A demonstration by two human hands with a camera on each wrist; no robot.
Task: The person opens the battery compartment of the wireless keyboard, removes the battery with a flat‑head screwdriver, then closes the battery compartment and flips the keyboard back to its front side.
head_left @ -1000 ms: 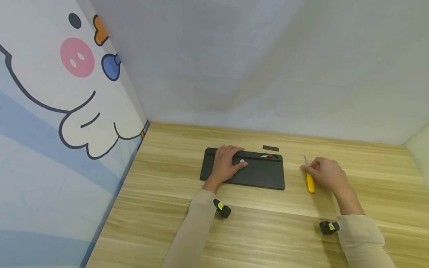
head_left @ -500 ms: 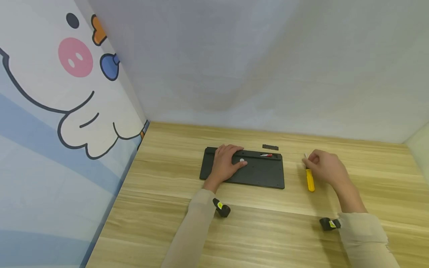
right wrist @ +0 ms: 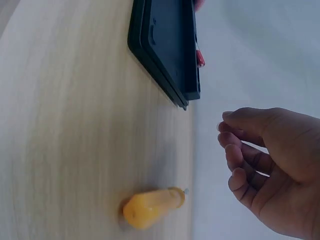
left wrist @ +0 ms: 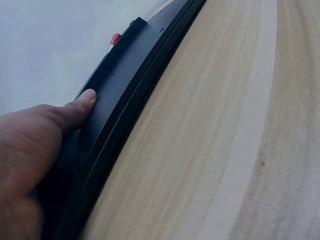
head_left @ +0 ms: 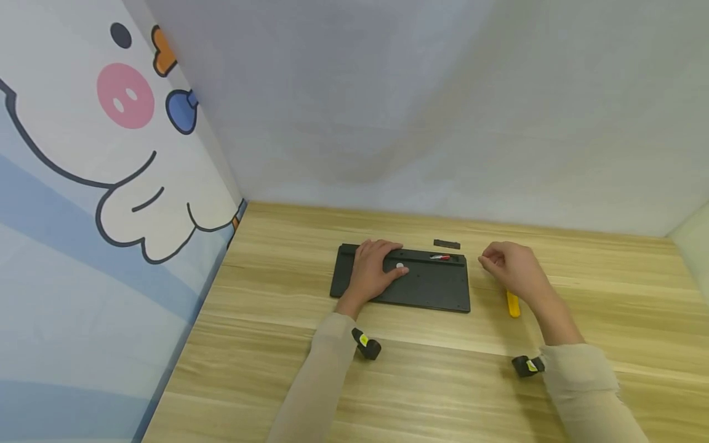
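Observation:
A black keyboard lies underside up on the table. My left hand rests on its left half, the thumb flat on the panel in the left wrist view. A red and white battery sits in the uncovered slot near the keyboard's back right corner. Behind that slot lies a small dark battery cover. My right hand hovers right of the keyboard, fingers loosely curled, with nothing visible between them. Below it lies a screwdriver with a yellow handle; its shaft is hidden by the hand in the head view.
The wooden table meets a pale wall at the back. On the left stands a panel with cartoon figures. A small black camera is on the left sleeve, and another camera is on the right sleeve.
My right hand has let go of the screwdriver, lifted off its shaft and moved left toward the keyboard. The screwdriver stays on the table. My left hand has not visibly moved.

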